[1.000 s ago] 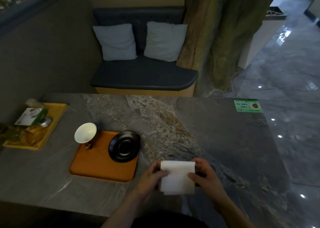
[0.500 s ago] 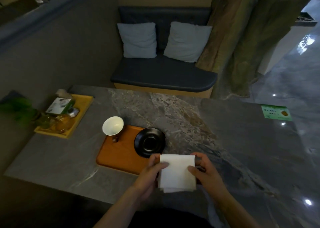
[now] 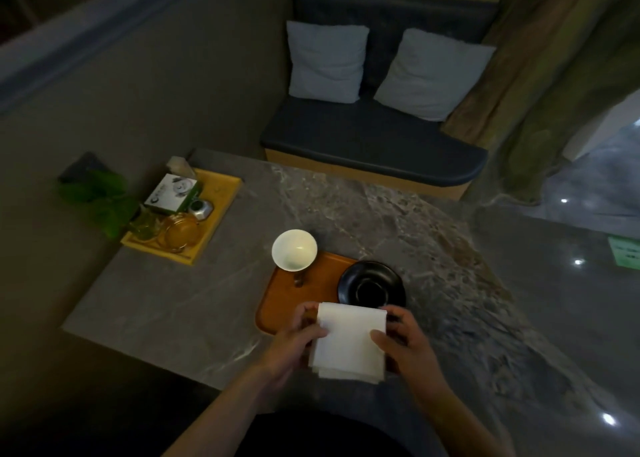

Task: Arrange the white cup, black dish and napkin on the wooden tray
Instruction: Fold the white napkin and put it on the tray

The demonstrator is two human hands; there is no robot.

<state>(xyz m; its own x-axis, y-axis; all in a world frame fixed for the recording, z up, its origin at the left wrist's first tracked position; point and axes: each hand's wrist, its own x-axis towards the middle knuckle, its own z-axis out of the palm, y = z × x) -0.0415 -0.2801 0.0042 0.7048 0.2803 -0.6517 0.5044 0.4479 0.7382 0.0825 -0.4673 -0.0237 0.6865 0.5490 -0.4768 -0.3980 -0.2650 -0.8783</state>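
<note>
A: Dim lounge, grey marble table (image 3: 214, 304), dark bench seat (image 3: 374, 144) with two pale cushions behind it. Yellow side tray (image 3: 225, 193) of tea things off to the left, not part of this.

B: Task items?

A: Wooden tray (image 3: 294, 300) near the table's front edge. White cup (image 3: 294, 254) sits at its far left corner, upright, mouth up. Black dish (image 3: 371, 284) at the far right corner, its rim seems to overhang the tray edge. Folded white napkin (image 3: 349, 342) is in the hands, over the tray's near right part.

B: Grip?

A: Left hand (image 3: 298, 342) pinches the napkin's left edge, thumb on top. Right hand (image 3: 403, 342) clamps the right edge the same way. Both closed on it. Can't tell if it touches the tray yet.

B: Step?

A: Napkin placement, the last item, I'd say. Cup and dish look done.

B: Orientation?

A: Rectangle, long axis running away from the person, folded edge far, loose layered edges near. Roughly square to the tray.

B: Next move?

A: Probably lower it flat on the bare near part, clear of the dish, then release both sides evenly so the layers don't fan out.
</note>
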